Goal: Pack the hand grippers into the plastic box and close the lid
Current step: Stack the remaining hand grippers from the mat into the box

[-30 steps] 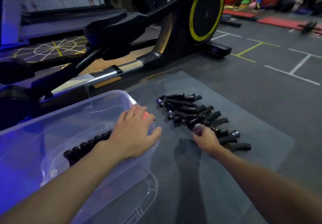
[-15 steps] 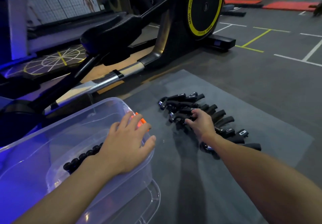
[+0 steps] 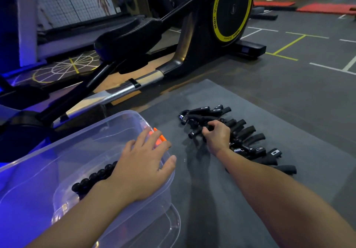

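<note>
Several black hand grippers [image 3: 248, 138] lie in a row on a grey floor mat [image 3: 289, 124]. My right hand [image 3: 216, 137] is curled round one hand gripper [image 3: 194, 134] near the far end of the row. A clear plastic box [image 3: 92, 151] stands at the left on the mat. My left hand [image 3: 142, 163] rests flat on the box's near right corner, fingers straight, beside an orange clip [image 3: 160, 138]. A black bead bracelet [image 3: 92, 176] sits on my left wrist. The transparent lid [image 3: 163, 226] lies partly under the box at the bottom.
A black elliptical trainer [image 3: 173, 41] with a yellow-ringed flywheel [image 3: 232, 8] stands just beyond the box and mat. Dark gym floor with yellow and white lines spreads to the right. Red mats [image 3: 325, 8] lie far back.
My right hand has moved from the near end of the row toward its far end and closed round a hand gripper. My left hand stays on the box corner.
</note>
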Motion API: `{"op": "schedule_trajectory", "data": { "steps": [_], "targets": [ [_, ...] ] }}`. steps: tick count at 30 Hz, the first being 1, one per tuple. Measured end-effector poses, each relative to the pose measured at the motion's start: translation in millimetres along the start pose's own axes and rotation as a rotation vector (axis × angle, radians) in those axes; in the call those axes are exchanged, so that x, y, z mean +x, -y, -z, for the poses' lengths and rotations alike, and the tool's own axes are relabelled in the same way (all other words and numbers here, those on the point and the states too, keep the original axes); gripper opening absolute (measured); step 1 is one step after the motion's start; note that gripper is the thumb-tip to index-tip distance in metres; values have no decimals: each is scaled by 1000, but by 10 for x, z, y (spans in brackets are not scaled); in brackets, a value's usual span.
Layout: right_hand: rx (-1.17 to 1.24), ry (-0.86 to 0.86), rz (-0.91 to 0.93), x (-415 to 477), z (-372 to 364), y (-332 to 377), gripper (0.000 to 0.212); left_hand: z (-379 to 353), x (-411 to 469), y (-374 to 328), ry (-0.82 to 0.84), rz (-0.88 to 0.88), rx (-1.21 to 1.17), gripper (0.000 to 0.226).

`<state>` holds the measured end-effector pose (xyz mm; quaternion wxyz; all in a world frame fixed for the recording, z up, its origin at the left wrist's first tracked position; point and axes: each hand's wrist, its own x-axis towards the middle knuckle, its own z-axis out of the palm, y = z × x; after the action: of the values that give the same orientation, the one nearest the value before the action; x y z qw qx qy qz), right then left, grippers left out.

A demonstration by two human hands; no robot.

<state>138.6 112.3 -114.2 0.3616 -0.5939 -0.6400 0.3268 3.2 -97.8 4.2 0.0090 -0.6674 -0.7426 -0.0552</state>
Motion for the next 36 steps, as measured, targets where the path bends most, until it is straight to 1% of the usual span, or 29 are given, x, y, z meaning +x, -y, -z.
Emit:
{"op": "schedule_trajectory", "data": {
  "steps": [6,9,11,13,15,17,21,23,26,30,32,36],
  "targets": [
    [15,-38,73,-100,254,271,26,51,-33,22,-26,-32,-19,61],
    [18,-90,99,-162,492,492,26,141,-102,46,-42,-50,5,58],
    [72,-113,107,-196,669,672,25,230,-183,88,-61,-51,11,57],
    [164,-118,136,-260,817,859,16,355,-275,156,-77,-44,25,58],
    [226,-111,179,-382,925,1076,9,506,-368,250,-95,-7,24,61],
    [295,-92,213,-559,981,1319,10,677,-468,349,-132,49,-14,59],
    [423,-10,269,-1021,991,1781,10,971,-706,582,-242,128,-156,37],
    [490,66,284,-1265,970,1982,11,1083,-827,713,-303,167,-186,32],
    [557,160,272,-1571,878,2189,15,1188,-993,910,-367,259,-271,29],
    [639,289,256,-1943,620,2326,19,1217,-1206,1114,-464,348,-476,32],
    [632,323,255,-2107,475,2364,22,1197,-1283,1179,-483,385,-540,35],
    [620,399,264,-2346,211,2429,22,1114,-1350,1347,-537,469,-609,33]
  ]
}}
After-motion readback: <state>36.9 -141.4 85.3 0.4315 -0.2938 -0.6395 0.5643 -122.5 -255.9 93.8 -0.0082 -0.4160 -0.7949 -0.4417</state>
